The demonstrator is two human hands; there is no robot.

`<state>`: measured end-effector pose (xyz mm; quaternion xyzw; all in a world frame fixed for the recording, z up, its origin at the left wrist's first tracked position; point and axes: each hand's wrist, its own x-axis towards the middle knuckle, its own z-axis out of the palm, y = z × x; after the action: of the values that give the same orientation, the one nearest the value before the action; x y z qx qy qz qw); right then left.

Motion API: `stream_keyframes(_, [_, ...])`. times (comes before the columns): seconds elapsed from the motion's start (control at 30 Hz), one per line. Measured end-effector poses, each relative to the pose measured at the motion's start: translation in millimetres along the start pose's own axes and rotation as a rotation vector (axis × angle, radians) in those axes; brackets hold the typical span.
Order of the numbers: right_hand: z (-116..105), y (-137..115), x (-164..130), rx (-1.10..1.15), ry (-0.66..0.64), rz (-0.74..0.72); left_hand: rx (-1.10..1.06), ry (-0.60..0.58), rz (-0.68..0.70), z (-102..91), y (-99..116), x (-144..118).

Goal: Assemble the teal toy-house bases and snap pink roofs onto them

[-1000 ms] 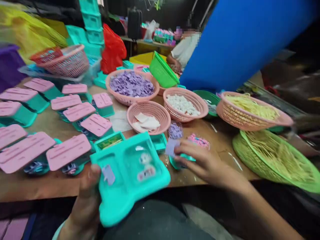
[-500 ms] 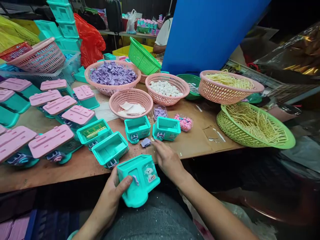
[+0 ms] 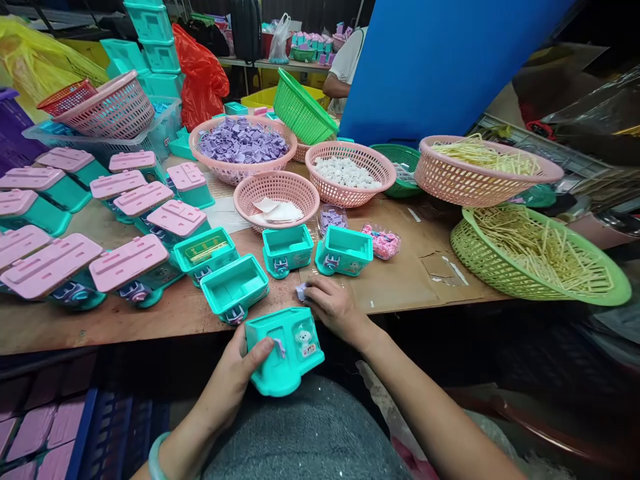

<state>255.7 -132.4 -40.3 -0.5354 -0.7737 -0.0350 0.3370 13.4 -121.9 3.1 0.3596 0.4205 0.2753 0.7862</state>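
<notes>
The left hand [image 3: 235, 377] gripped a glossy turquoise plastic toy shell [image 3: 286, 348] over the lap, just below the worn brown wooden table [image 3: 400, 280]. The right hand [image 3: 333, 303] pinched a small lilac plastic piece [image 3: 301, 291] at the table's edge, near a woven pink mesh basket [image 3: 277, 193].

Teal moulded-plastic toy body [image 3: 285, 350], smooth w/ slight sheen, gripped in left hand [image 3: 235, 377]. Small lilac plastic clip [image 3: 301, 291], matt, under right hand [image 3: 333, 307] at table's front edge. Brown board tabletop [image 3: 165, 313]: matt, scuffed, tape bits. Pink plastic mesh baskets [image 3: 277, 193], perforated, semi-gloss. Pale pink plastic lids [image 3: 127, 262], matt, ribbed. Green plastic woven-look basket [image 3: 540, 280] near right edge. Grey cloth lap [image 3: 310, 440], speckled.
</notes>
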Motion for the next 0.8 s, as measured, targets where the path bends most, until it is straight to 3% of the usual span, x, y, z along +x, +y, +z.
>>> stream_keyframes(0.13, [-5.0,-3.9,-9.7,-0.068,-0.018,0.031,-0.072,0.000,-0.048,-1.9,-2.5,3.3])
stream_keyframes(0.3, [-8.5,0.7,-26.8,-0.013,0.022,0.196,-0.179,0.008,-0.158,0.1,-6.0,9.3])
stream_keyframes(0.37, [-16.5,4.2,-31.3,0.087,0.031,0.311,-0.199,0.004,-0.138,5.2,-7.3,14.5])
stream_keyframes(0.43, [-29.5,2.9,-33.1,0.218,0.129,0.517,-0.200,-0.007,-0.062,13.6,-8.3,21.9])
stream_keyframes(0.5, [-45.5,-7.8,-31.3,0.399,0.272,0.738,-0.179,-0.034,0.034,23.9,-9.4,30.5])
stream_keyframes(0.57, [-60.1,-28.0,-25.7,0.597,0.339,0.860,-0.133,-0.070,0.091,33.8,-11.3,38.7])
stream_keyframes(0.67, [-70.5,-63.4,-13.6,0.728,0.284,0.870,-0.056,-0.088,0.088,44.7,-15.6,46.2])
stream_keyframes(0.8, [-65.0,-87.3,-4.3,0.589,0.246,0.821,-0.044,-0.086,0.088,51.7,-18.9,46.7])
